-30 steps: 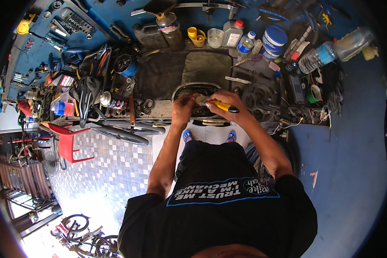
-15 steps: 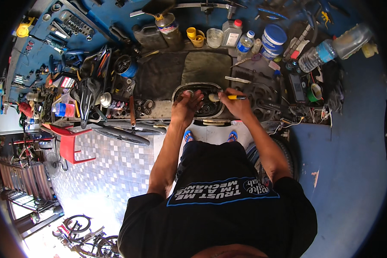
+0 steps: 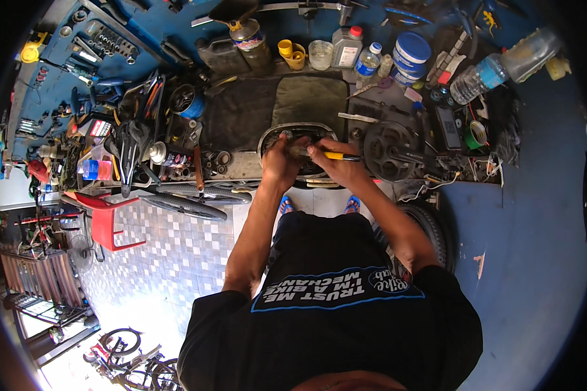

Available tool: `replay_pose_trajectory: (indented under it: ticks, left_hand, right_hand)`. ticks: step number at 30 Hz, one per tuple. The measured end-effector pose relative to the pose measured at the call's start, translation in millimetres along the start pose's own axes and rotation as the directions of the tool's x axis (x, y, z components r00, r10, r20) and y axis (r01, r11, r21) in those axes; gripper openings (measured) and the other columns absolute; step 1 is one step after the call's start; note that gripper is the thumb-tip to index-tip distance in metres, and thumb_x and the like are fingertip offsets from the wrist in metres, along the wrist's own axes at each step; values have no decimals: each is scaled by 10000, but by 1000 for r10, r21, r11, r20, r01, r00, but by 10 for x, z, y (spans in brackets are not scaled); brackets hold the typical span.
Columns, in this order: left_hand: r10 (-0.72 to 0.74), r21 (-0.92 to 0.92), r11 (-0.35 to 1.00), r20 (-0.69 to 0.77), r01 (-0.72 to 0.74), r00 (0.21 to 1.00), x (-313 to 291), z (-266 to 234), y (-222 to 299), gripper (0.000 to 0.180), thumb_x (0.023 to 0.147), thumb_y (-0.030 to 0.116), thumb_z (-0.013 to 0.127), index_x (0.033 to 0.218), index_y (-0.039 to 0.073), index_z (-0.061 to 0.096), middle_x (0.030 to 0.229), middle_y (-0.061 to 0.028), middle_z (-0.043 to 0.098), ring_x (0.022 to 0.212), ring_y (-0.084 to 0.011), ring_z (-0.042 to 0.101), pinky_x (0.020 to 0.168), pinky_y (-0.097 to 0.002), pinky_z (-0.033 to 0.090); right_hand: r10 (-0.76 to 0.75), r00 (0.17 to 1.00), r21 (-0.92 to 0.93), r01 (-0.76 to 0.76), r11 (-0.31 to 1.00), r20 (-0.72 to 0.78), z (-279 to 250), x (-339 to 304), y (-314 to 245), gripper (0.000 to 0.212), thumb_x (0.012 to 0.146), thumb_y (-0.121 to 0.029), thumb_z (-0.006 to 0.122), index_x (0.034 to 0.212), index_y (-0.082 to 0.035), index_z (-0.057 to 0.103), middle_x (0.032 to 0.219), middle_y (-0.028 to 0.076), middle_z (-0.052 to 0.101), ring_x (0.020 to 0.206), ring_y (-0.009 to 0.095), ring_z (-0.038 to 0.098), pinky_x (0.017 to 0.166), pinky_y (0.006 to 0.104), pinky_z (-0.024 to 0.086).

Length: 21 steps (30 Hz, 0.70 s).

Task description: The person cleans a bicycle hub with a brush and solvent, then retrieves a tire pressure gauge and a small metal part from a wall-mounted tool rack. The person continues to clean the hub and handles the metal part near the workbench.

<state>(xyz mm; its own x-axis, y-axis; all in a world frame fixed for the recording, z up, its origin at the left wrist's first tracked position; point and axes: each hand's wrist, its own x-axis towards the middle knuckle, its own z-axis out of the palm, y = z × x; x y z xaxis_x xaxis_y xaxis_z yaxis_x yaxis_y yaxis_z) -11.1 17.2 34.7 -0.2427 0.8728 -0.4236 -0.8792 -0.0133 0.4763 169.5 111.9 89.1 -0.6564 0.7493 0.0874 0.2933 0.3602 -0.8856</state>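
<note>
Now, in the head view, my two hands have come together over the oval tray [image 3: 300,125], where half a second ago they stood apart. My right hand [image 3: 338,168] pinches the yellow-handled brush [image 3: 342,156], its handle pointing off to the right and its bristle end brought in beside my left hand [image 3: 281,164]. Those left fingers, spread before, are curled inward; whether they pinch a small part, I cannot tell. I take it the brushing has resumed. The chainring crank [image 3: 386,151] lies just right of the brush.
</note>
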Motion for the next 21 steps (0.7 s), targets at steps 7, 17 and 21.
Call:
replay_pose_trajectory:
  ticks: [7, 17, 21]
  left_hand:
    - [52, 182, 983, -134, -27, 990, -172, 195, 49, 421, 1148, 329, 498, 1460, 59, 416, 1388, -248, 602, 1303, -388, 607, 1107, -599, 462]
    - [85, 268, 959, 45, -94, 995, -150, 164, 97, 389, 1119, 392, 571, 1303, 80, 431, 1276, -217, 642, 1193, -381, 663, 1035, -553, 525]
    - [82, 155, 985, -39, -75, 996, -145, 139, 117, 469, 1154, 325, 483, 1478, 10, 361, 1381, -324, 610, 1253, -430, 627, 1101, -564, 488]
  right_hand:
    - [-19, 998, 99, 24, 995, -54, 54, 50, -64, 296, 985, -346, 785, 981, -56, 726, 778, 152, 698, 710, 297, 727, 657, 387, 543]
    - [-96, 992, 48, 100, 994, -82, 25, 129, -44, 305, 966, -340, 799, 969, -43, 729, 810, 163, 716, 742, 295, 744, 682, 357, 552]
    - [-23, 1000, 51, 23, 998, -4, -108, 154, -186, 323, 979, -356, 787, 974, -39, 730, 793, 138, 712, 729, 242, 725, 688, 348, 547]
